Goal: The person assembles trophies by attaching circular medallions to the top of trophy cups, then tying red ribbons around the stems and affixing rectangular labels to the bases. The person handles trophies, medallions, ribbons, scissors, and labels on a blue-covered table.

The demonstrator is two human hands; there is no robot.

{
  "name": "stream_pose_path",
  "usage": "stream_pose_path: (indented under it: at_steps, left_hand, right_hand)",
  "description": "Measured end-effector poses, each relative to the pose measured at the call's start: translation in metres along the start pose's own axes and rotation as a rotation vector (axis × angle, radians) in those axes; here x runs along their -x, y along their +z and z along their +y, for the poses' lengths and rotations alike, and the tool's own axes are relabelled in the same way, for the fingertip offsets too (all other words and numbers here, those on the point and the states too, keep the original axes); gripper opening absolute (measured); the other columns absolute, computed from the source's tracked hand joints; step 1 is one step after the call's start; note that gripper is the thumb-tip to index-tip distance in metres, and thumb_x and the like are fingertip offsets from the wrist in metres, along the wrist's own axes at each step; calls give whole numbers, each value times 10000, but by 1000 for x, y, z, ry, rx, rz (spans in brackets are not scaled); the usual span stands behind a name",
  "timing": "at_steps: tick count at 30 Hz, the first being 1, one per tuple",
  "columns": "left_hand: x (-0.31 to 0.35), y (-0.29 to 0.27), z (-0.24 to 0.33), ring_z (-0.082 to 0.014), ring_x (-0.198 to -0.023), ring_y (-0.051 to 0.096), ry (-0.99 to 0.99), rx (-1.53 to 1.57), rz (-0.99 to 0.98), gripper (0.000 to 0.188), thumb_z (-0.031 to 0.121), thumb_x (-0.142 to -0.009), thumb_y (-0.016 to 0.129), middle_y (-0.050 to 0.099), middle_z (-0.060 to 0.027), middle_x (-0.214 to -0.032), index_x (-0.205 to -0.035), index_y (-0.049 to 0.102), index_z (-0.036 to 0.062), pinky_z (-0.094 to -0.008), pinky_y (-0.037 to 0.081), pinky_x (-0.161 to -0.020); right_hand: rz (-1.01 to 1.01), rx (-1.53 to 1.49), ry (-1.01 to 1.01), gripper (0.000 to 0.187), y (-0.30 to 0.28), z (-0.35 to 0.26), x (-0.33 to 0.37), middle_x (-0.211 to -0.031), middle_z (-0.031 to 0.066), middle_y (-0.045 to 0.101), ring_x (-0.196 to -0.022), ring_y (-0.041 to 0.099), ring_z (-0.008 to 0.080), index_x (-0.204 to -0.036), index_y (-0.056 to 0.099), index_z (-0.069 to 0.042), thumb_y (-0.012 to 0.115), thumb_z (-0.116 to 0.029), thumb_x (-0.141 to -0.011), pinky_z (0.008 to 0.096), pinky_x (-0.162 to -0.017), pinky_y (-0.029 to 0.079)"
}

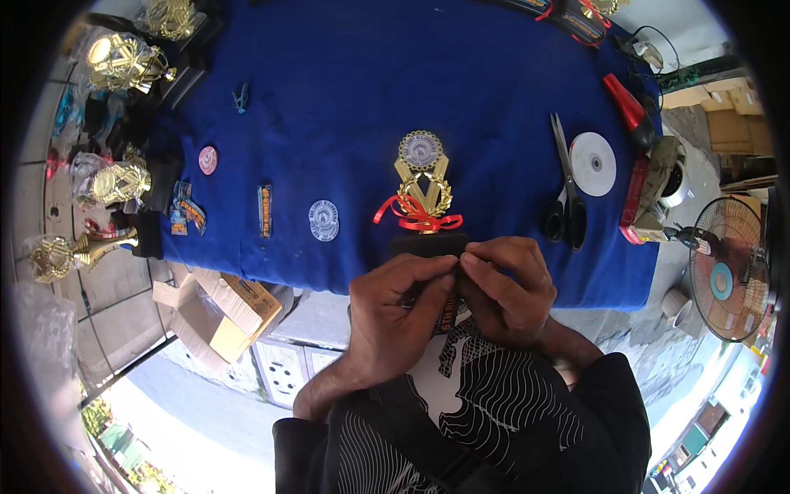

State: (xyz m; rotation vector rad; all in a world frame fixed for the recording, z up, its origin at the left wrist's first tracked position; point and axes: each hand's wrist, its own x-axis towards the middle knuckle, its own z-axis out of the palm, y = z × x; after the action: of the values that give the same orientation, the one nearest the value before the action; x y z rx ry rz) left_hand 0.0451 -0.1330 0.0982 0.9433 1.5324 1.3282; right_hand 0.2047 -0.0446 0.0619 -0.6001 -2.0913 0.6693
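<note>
At the near edge of a blue cloth (494, 82), a gold trophy (423, 180) tied with red ribbon (418, 217) is set with its black base (424, 244) toward the person. Beside this base the left hand (393, 303) and the right hand (514, 288) are held close together, their fingertips nearly meeting. On both, the fingers are curled, with thumb and index drawn close; whether anything is pinched between them cannot be told. To the left on the cloth, a round silvery label (324, 220), an orange-and-blue strip (264, 211) and a round pink label (208, 160) are laid out. To the right, black-handled scissors (569, 188) are placed just beside a white disc (594, 165), near a red-and-black blower (627, 109).
</note>
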Motion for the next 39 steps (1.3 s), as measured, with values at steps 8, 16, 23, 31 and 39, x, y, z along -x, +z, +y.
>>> stream_pose_path:
  at_steps: [8,16,23,31,39]
  left_hand:
    - [-2,-1,-3,-151,-852,716,0,-14,-24,194,-46,-940,698,736,-132,-978,-1130,734,-43,-259,555,-719]
    - [-4,-6,-1,-143,-847,712,19,-34,-34,187,-53,-943,690,734,-130,-976,-1126,730,-48,-259,555,-713]
    - [-3,-9,-3,-136,-851,709,1,-8,-33,193,-57,-946,686,732,-131,-985,-1136,724,-53,-255,555,-713]
    - [-4,-12,-8,-125,-848,710,7,15,-55,192,-30,-954,695,725,-118,-976,-1143,721,-51,-248,554,-704]
    - [-8,-13,-13,-83,-858,622,-64,220,-195,123,21,-963,707,651,-63,-989,-1071,698,-36,-244,494,-721]
  right_hand:
    - [16,-1,20,449,0,-2,0,-1041,117,694,-889,676,271,-1092,744,-29,848,46,-662,364,-720,560]
    - [-8,26,-9,440,2,-2,0,-1047,110,685,-903,676,269,-1088,755,-18,852,41,-663,364,-742,580]
    - [-14,30,-18,430,4,-3,-3,-1053,110,688,-909,676,265,-1076,762,-12,864,37,-661,359,-741,582]
    - [-38,3,33,336,4,-4,-3,-1059,126,677,-900,672,255,-1001,733,-28,846,47,-693,341,-703,568]
    - [-30,-158,-24,286,9,3,2,-1042,126,600,-895,652,266,-929,698,-49,802,67,-690,344,-687,582]
